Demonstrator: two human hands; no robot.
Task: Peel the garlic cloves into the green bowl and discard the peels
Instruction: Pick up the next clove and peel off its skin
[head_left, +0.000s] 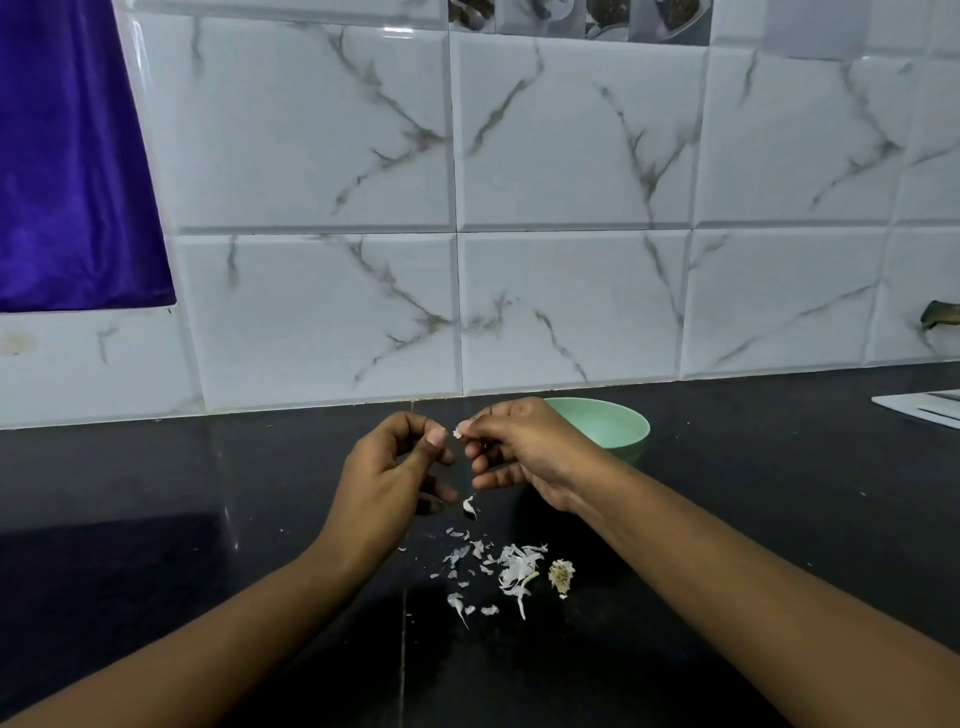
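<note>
I hold my right hand (519, 452) just in front of the green bowl (618, 423), presumably for a short drop. Its fingers pinch a small white piece, probably the garlic clove (458, 433). My left hand (395, 467) is beside it with fingers curled; I cannot tell if it grips anything. The peels (511, 569) lie on the bench (727, 493), nearer me than the bowl.

The light is dim and cool. The wall tiles (571, 130) take it evenly, with glare streaks on bevels near the top left. The glossy black counter (753, 493) looks dark and mirrors the purple cloth (67, 156) along its left edge; the pale peels (514, 569) stand out on it. Tile lines bow toward the frame's sides. The garlic clove (457, 432) pinched by the right hand (519, 452) is a soft smudge.
</note>
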